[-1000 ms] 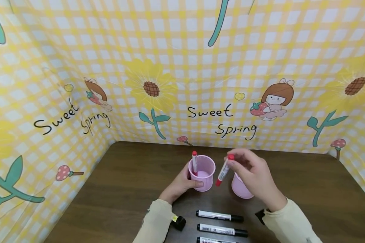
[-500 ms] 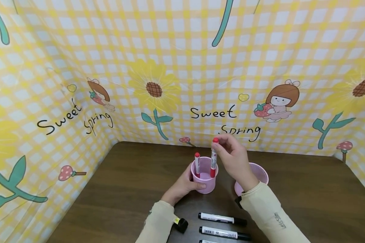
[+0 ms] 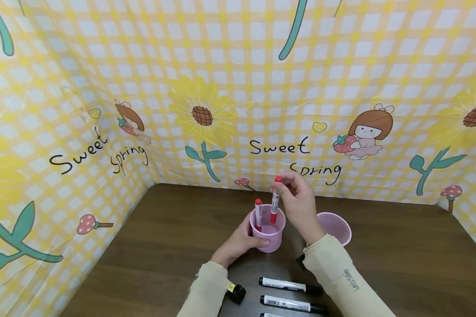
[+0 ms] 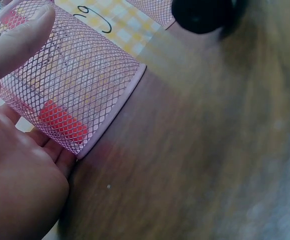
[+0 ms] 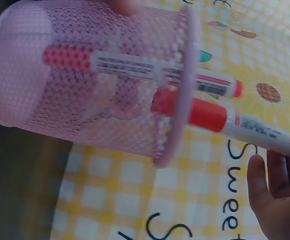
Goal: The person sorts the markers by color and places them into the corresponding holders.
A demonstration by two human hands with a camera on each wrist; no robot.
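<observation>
My left hand point(image 3: 238, 243) grips a pink mesh pen cup point(image 3: 271, 242) from its left side, thumb across the front. One red marker point(image 3: 258, 213) leans inside that cup against its left wall. By its upper end my right hand point(image 3: 300, 204) pinches a second red marker point(image 3: 275, 200), whose lower end dips just inside the cup's rim. The right wrist view has this held marker point(image 5: 257, 134) crossing the rim, below the one standing within. Through the mesh in the left wrist view, the first marker's red end point(image 4: 62, 122) shows near the cup's bottom.
Behind my right forearm stands another pink mesh cup point(image 3: 335, 226), partly covered. Several black markers point(image 3: 283, 285) lie in a row on the dark wooden table point(image 3: 150, 264) near its front. A yellow checked cloth point(image 3: 222, 57) hangs behind and at the left.
My right hand has moved left, bringing the red marker from beside the other cup to over the held cup, its lower end now inside the rim. The left hand keeps its grip.
</observation>
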